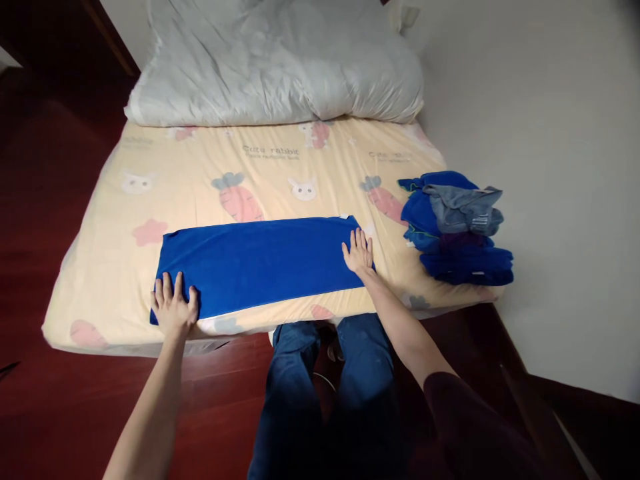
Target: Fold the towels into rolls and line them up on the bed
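Observation:
A blue towel [265, 260] lies as a long, flat rectangle near the front edge of the bed, with a small white tag on its far right edge. My left hand [173, 303] rests flat on the towel's near left corner, fingers spread. At the towel's right end, my right hand [359, 253] also lies flat with its fingers stretched out. Neither hand grips the cloth. Whether the towel is folded in layers is hard to tell from here.
The bed [190, 160] has a pale yellow sheet printed with rabbits and carrots. A thick grey-white quilt [280, 60] is heaped at the back. On the right, a pile of blue cloths [467, 267] sits by the wall, with a grey cloth [463, 207] on top.

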A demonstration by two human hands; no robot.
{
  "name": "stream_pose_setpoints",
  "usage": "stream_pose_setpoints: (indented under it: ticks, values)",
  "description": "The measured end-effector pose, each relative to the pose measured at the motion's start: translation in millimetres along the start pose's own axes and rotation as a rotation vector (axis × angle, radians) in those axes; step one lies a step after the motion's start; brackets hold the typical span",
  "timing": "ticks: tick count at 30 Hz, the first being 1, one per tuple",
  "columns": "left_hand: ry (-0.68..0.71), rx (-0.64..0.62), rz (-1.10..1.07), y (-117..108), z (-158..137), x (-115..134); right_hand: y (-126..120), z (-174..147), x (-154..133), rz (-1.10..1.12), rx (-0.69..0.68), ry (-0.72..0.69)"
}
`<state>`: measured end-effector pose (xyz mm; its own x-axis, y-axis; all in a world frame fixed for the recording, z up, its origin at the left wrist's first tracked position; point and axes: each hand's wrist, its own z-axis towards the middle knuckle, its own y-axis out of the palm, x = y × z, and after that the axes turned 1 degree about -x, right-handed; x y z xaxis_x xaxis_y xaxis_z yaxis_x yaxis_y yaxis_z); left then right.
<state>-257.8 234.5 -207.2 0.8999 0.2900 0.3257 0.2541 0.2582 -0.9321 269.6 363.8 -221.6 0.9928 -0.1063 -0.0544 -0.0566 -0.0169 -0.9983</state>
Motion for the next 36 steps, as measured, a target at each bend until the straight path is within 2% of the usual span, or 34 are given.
stream_pose_setpoints:
  ticks: [3, 6, 9, 11, 13, 15, 22, 25, 27, 30, 33, 36]
  values:
    - [0.005, 0.016, -0.039, -1.3, -1.2, 0.6, -5.2, -4.8, -44.7, 0.023, -0.004, -0.133]
    - [0.002, 0.024, -0.065, -2.9, -2.1, 1.5, -1.7, -7.8, -111.4, 0.127, -0.052, -0.295]
    - [-0.001, 0.021, -0.086, -3.6, -2.0, 1.4, 5.0, -1.2, -162.3, 0.187, -0.073, -0.252]
    - [-0.008, 0.018, -0.085, -3.1, -1.7, 0.7, 6.7, 9.0, -170.5, 0.194, -0.066, -0.267]
    - [-0.016, 0.016, -0.070, -2.1, -1.3, 0.1, 5.9, 21.3, -157.5, 0.190, -0.064, -0.323]
    - [-0.017, 0.028, -0.059, -0.8, -1.2, -0.1, 3.8, 33.6, -131.0, 0.179, -0.067, -0.334]
    - [0.001, 0.068, -0.064, 2.8, -0.2, -0.5, 2.8, 73.2, -35.0, 0.138, -0.072, -0.132]
    - [0.001, 0.062, -0.061, 3.2, 0.6, -0.9, -0.2, 92.2, -12.2, 0.135, -0.080, -0.046]
    - [-0.008, 0.055, -0.060, 2.8, 0.6, -1.0, -5.6, 96.3, -9.6, 0.121, -0.102, 0.004]
    - [-0.022, 0.041, -0.063, 1.0, -0.8, -0.7, -12.3, 69.5, -33.3, 0.071, -0.028, -0.008]
    - [-0.020, 0.019, -0.046, -1.4, -2.2, -1.5, -8.1, -1.6, -77.8, 0.086, 0.123, -0.120]
    - [-0.007, -0.003, -0.007, -2.8, -3.5, -3.8, 4.4, -79.8, -114.2, 0.176, 0.123, -0.131]
